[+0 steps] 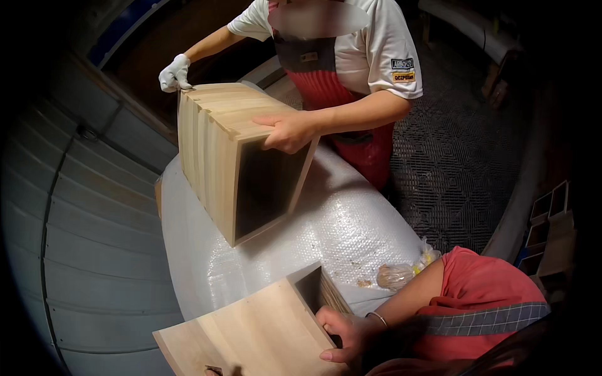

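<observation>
A pale wooden box (251, 326) lies tilted at the near edge of the table, its dark open end facing right. My right hand (345, 333) grips the rim of that open end, thumb on the upper face and fingers over the edge. Of my left hand only what seems a fingertip (212, 373) shows at the lower edge, beside a small dark mark or piece on the box; its other fingers are out of frame. Across from me, a co-worker in a red apron holds another wooden box (210, 138) with a white-gloved hand (176, 73) and a bare hand (290, 130).
White bubble wrap (338, 219) covers the table under both boxes. A clear plastic bag (398, 274) of small items lies near my right forearm. Wooden boxes (549, 232) stand at the far right, beyond dark patterned floor mats (451, 169). A light panelled surface (106, 250) runs along the left.
</observation>
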The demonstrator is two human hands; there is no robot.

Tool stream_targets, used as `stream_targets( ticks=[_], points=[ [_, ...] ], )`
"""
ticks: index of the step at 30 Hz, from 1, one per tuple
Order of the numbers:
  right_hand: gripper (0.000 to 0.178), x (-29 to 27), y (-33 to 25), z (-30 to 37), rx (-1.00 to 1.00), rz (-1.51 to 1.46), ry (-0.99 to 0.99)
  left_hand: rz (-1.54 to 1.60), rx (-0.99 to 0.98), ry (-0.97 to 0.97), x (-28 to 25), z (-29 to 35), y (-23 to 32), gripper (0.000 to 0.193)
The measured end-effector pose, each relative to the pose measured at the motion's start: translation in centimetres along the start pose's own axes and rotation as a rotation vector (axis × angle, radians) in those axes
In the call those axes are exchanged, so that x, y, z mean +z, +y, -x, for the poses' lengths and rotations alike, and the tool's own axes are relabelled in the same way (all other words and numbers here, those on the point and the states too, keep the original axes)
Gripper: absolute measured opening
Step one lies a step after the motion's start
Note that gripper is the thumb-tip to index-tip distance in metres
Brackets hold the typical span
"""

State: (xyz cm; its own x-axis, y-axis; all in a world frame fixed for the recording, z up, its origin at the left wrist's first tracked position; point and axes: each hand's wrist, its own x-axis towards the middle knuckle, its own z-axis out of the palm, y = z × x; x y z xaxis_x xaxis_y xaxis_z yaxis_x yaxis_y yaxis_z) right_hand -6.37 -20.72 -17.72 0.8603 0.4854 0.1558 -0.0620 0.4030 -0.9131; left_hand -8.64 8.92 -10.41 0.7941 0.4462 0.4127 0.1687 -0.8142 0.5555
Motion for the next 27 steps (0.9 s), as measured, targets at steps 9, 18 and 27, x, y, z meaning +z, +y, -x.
stream_targets(
  ticks=[9,18,27],
  points=[
    [0.050,0.3,-2.3,-0.9,-0.067,0.046,0.043,-0.311,0.409,0.024,-2.9,-0.5,7.5,0.045],
    [0.028,-0.3,-6.9,-0.7,0.085,0.728,0.259,-0.094,0.614,0.180,-2.4,0.1,7.0,0.038],
    [0.025,4.6,-15.3,-6.6,-0.472,0.856,0.229,-0.345,0.673,0.440,-8.2,2.5,2.2,0.036]
  ],
)
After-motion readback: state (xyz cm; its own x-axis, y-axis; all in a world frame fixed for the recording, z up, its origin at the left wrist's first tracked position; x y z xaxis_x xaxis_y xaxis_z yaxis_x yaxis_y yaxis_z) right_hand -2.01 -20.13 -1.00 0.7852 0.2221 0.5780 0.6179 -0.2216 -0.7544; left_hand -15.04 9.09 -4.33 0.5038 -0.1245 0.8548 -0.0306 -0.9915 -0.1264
